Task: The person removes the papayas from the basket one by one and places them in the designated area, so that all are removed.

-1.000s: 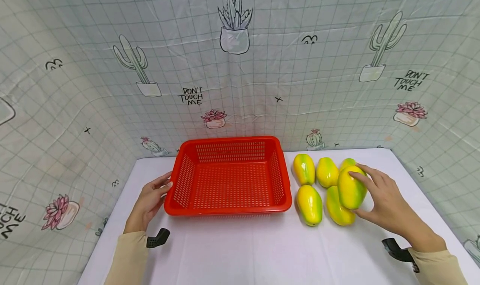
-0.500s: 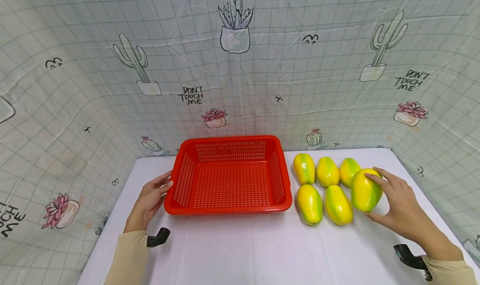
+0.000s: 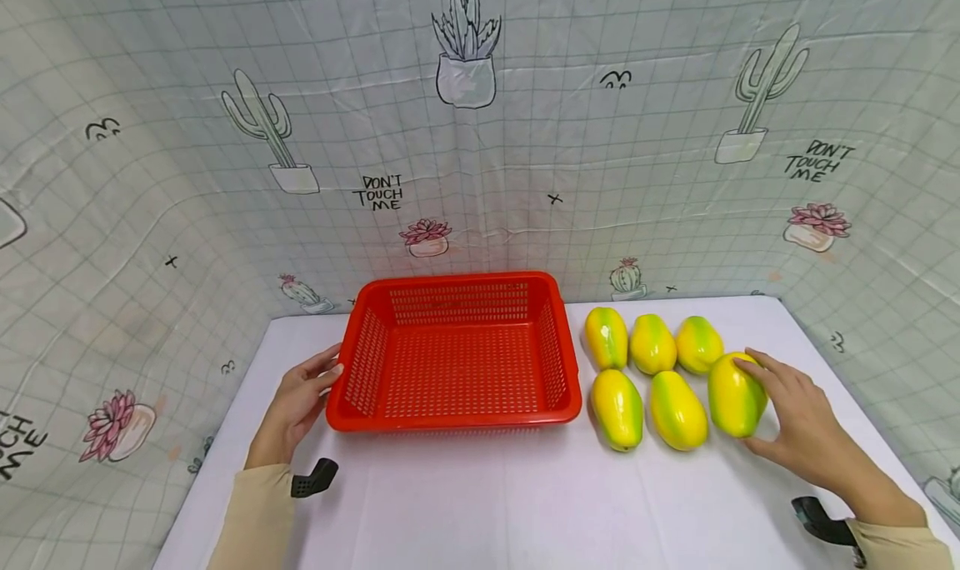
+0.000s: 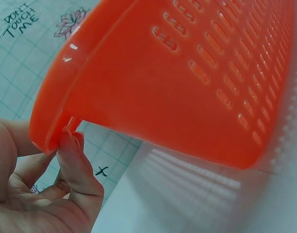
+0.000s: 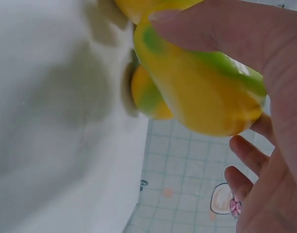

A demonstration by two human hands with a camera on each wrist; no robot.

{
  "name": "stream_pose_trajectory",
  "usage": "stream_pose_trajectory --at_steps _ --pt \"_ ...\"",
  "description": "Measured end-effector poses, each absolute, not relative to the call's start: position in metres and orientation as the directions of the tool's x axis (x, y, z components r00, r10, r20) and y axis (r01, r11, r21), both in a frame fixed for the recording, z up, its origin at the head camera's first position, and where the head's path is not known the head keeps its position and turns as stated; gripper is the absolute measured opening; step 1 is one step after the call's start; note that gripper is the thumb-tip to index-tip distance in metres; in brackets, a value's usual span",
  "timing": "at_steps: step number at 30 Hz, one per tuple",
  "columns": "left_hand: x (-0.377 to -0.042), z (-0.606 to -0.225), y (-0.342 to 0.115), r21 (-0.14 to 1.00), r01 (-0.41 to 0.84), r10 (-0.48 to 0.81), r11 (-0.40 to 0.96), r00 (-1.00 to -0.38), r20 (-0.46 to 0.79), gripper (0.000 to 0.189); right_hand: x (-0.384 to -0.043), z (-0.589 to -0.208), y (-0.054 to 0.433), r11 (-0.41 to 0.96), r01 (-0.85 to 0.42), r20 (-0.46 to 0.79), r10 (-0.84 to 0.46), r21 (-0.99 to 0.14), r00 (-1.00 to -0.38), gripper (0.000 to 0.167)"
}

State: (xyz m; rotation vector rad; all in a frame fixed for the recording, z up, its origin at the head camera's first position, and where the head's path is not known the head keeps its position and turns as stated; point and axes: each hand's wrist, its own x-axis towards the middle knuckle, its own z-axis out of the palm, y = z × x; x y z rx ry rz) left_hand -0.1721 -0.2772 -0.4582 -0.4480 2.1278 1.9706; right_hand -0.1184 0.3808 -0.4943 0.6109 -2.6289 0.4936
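Observation:
A red plastic basket [image 3: 455, 362] with slotted walls stands on the white table. At its left side my left hand [image 3: 296, 403] pinches the rim between thumb and fingers, as the rim [image 4: 46, 131] in the left wrist view shows. My right hand [image 3: 806, 420] grips a yellow-green mango [image 3: 737, 395] with the thumb at its near end and fingers at the far end. In the right wrist view, the held mango [image 5: 202, 87] is close to the tabletop; whether it touches is hard to tell. Nothing lies inside the basket.
Between basket and right hand lie several more mangoes, among them a front one [image 3: 678, 410] beside the held mango and a back one [image 3: 699, 344]. A patterned cloth wall [image 3: 517, 153] rises behind the white table [image 3: 480, 503].
My right hand has carried the mango rightward and then down, from over the other mangoes to the right end of the front row. The left hand keeps its place on the basket.

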Motion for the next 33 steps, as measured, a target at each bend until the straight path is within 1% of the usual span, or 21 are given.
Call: stream_pose_trajectory --at_steps 15,23,33 --pt "-0.174 -0.458 -0.278 0.927 -0.372 -0.092 0.054 -0.926 -0.367 0.06 -0.118 -0.504 0.382 0.834 -0.457 0.347 -0.348 -0.31 -0.871 0.124" --pt "-0.173 -0.457 -0.278 0.926 -0.373 -0.088 0.057 -0.926 -0.367 0.06 -0.119 -0.51 0.384 0.826 -0.46 0.322 -0.36 -0.326 -0.875 0.121" --pt "-0.173 -0.454 -0.277 0.923 -0.378 -0.097 0.068 -0.924 -0.371 0.059 -0.123 -0.511 0.379 0.827 -0.444 0.263 -0.369 -0.346 -0.892 0.119"
